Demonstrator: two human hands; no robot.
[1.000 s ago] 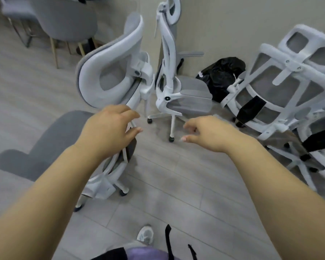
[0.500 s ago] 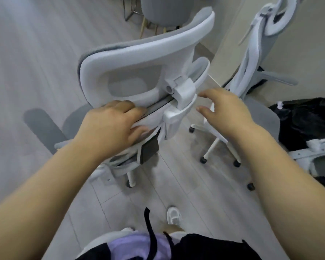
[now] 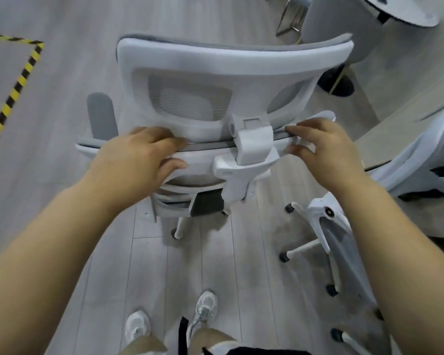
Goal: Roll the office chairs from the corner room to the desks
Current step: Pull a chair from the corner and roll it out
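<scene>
head view, looking down over your two bare arms. the white office chair [image 3: 231,80] stands directly in front of you on the grey plank floor [image 3: 49,98], its back turned toward you, its grey mesh headrest [image 3: 190,102] uppermost and the white headrest bracket [image 3: 251,147] at the centre of the backrest's top edge. your left hand [image 3: 139,155] grips that top edge to the left of the bracket: the fingers curl over the grey rim and the thumb presses the white frame below it. your right hand [image 3: 323,147] holds the same edge to the right of the bracket, fingers bent over the rim and thumb beneath it; how firmly it closes you cannot tell. a grey armrest [image 3: 101,116] shows left of the backrest. a second white office chair [image 3: 326,226] stands just beside your right forearm, its castors [image 3: 283,257] on the floor. yellow-and-black hazard tape [image 3: 13,90] marks the floor at far left. your white trainers [image 3: 205,307] appear at the bottom, behind the chair you hold.
</scene>
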